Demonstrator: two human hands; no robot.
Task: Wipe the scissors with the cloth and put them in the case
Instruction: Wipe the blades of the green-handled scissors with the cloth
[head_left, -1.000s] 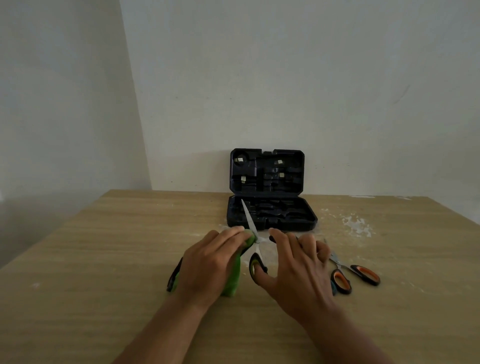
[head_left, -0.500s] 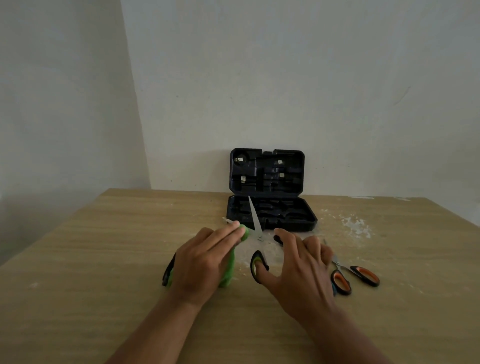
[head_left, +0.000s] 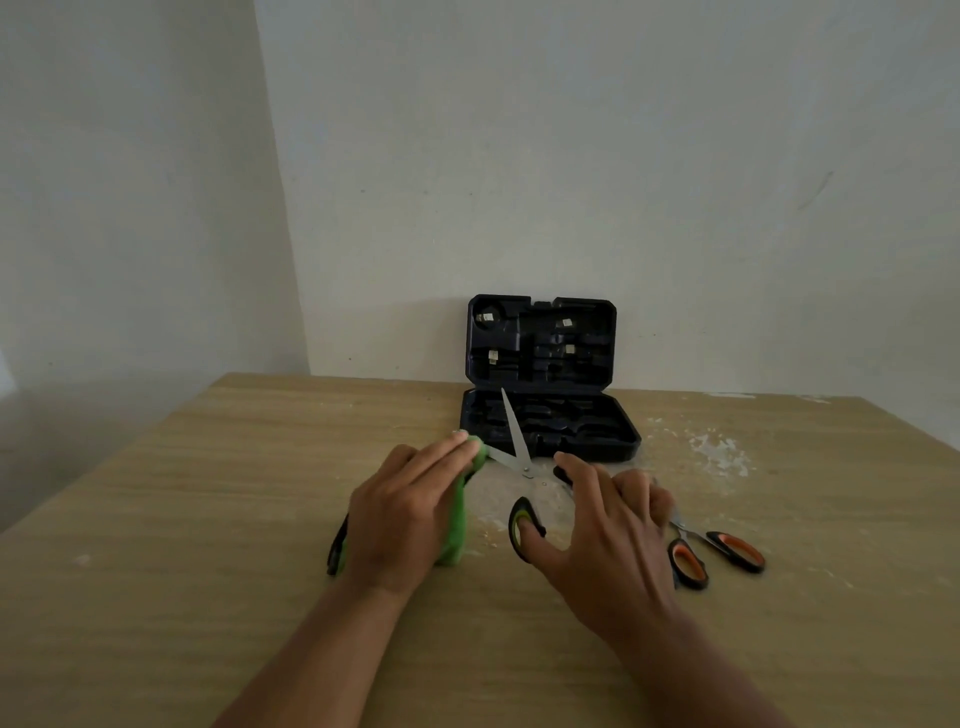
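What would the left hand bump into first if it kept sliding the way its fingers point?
Probably the front left corner of the open black case. The left hand, pressing the green cloth, points up and right toward it; the wiped scissors' blade lies just beside that line.

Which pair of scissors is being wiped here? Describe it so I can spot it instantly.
Start at the open black case by the wall. Directly in front lie the open scissors, between both hands. Their handle is black and yellow-green, unlike the orange-handled scissors lying farther right.
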